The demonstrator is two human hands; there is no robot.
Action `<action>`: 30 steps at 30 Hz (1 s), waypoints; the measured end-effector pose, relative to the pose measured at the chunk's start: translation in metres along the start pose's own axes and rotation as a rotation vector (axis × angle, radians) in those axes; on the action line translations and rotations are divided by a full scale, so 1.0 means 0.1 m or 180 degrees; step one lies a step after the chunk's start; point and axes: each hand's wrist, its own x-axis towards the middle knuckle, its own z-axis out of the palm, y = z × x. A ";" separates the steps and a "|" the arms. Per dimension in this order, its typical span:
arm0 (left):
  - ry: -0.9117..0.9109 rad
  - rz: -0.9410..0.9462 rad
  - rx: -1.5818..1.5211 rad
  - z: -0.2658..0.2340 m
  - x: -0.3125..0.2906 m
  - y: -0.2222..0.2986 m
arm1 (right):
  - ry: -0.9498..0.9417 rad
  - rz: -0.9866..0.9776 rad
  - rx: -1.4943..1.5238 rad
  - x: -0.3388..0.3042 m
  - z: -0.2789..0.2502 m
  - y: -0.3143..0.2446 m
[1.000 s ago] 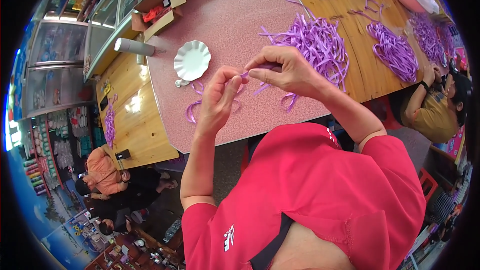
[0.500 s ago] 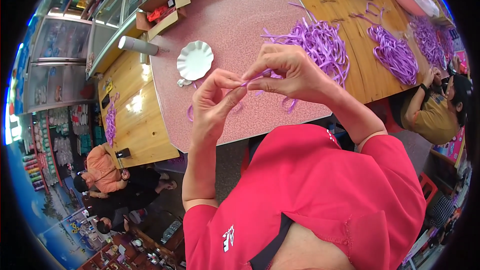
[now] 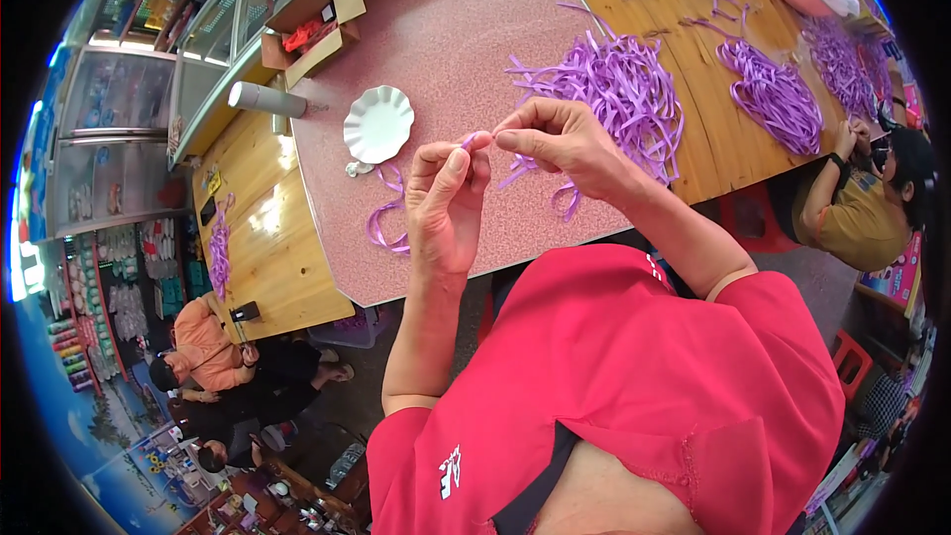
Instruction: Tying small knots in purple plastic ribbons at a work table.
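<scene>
Above the pink speckled tabletop, my left hand (image 3: 444, 188) pinches a purple ribbon (image 3: 384, 228) between thumb and forefinger. A length of the ribbon curls down beside that hand onto the table. Just to its right, my right hand (image 3: 555, 137) is closed in a pinch, thumb and finger tips close to the left fingertips. What those right fingers hold is too small to make out. Behind the right hand lies a loose heap of purple ribbons (image 3: 626, 89). A white scalloped dish (image 3: 378, 125) sits to the left of my hands, with a small white lump (image 3: 359, 168) beside it.
An open cardboard box (image 3: 315, 38) with red contents stands at the far left, near a grey cylinder (image 3: 265, 99). More purple ribbon bundles (image 3: 773, 99) lie on the wooden table at right, where a co-worker (image 3: 857, 193) sits. Another person (image 3: 210, 345) is at the left table.
My hands have drawn slightly apart, the left turning so its palm side shows more. The ribbon's tail now hangs in view at left. The whole view has shifted slightly.
</scene>
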 end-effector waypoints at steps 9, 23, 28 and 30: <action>-0.0471 0.2940 0.5253 0.04 0.10 -0.02 | 0.0052 0.0239 0.0088 -0.02 0.01 0.11; -0.0047 0.0908 0.1567 -0.03 0.08 -0.29 | 0.0117 -0.0386 0.0873 0.02 0.16 0.22; 0.0065 0.0053 0.0454 0.01 0.10 -0.17 | 0.0239 -0.2105 -0.0782 0.07 0.07 0.28; 0.0049 -0.0084 0.0345 -0.02 0.10 -0.15 | 0.0105 -0.2781 -0.1733 0.07 0.04 0.19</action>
